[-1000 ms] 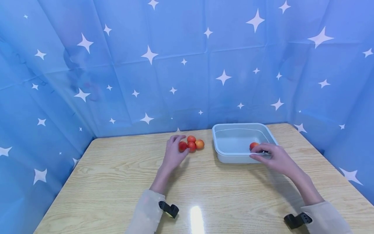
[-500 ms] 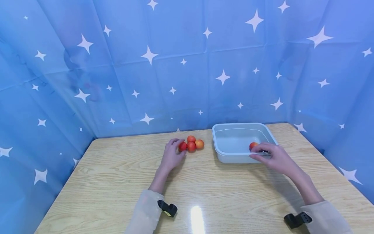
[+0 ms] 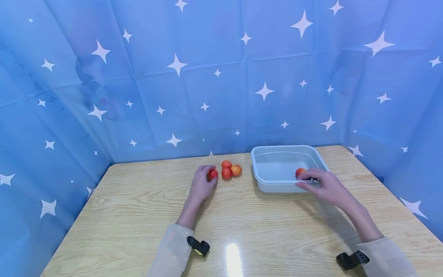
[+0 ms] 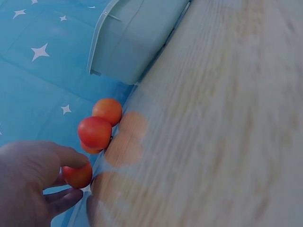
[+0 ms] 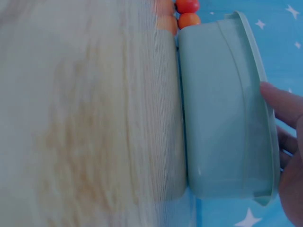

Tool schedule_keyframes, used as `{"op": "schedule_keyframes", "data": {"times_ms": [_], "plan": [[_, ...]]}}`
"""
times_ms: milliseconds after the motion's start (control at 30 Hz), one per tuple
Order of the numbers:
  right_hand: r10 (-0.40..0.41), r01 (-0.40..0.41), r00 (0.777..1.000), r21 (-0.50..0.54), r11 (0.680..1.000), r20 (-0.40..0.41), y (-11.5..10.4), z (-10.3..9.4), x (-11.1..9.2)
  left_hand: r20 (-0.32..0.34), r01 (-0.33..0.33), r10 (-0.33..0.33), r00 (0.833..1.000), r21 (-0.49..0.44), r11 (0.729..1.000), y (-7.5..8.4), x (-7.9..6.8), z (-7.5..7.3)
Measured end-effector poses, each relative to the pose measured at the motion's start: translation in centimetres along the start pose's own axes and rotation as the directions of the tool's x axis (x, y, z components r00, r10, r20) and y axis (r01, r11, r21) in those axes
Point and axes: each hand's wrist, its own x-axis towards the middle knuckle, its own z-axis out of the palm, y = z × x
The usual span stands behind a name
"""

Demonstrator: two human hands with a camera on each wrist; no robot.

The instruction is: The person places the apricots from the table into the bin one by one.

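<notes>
My left hand [image 3: 202, 184] grips a small, round red fruit [image 3: 212, 174] at the back of the table, thumb on the near side and fingers round the far side. In the left wrist view this fruit [image 4: 78, 176] sits between thumb and fingers, close to the tabletop. Just right of it three more red-orange fruits [image 3: 227, 173] touch one another. My right hand [image 3: 327, 187] holds the near rim of a light blue plastic tub [image 3: 277, 187], with thumb outside and fingers over the inside. Partly hidden behind those fingers, another red fruit [image 3: 300, 172] lies in the tub.
The wooden table [image 3: 145, 215] ends at a blue curtain [image 3: 207, 96] with white stars, which hangs along the back and both sides. The tub stands near the back edge, right of the fruit cluster. A black wrist camera [image 3: 198, 246] is strapped over the left sleeve.
My left hand has come round the leftmost red fruit and drawn it a little left, away from the other three. The right hand and the tub have stayed in place.
</notes>
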Motion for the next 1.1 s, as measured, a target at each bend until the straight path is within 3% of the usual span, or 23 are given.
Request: {"op": "schedule_keyframes", "data": {"times_ms": [300, 700, 1100], "plan": [[-0.006, 0.006, 1.0, -0.012, 1.0, 0.01, 0.2, -0.1, 0.1, -0.041, 0.036, -0.039, 0.998, -0.072, 0.997, 0.4, 0.1, -0.4], [0.001, -0.001, 1.0, -0.009, 1.0, 0.011, 0.0, -0.2, 0.2, -0.119, -0.027, 0.009, 0.993, -0.154, 0.988, 2.2, 0.5, -0.7], [-0.011, 0.011, 1.0, -0.004, 1.0, 0.006, 0.1, 0.0, 0.1, -0.122, -0.103, 0.075, 0.99, -0.25, 0.963, 5.2, 0.3, -0.6]]}}
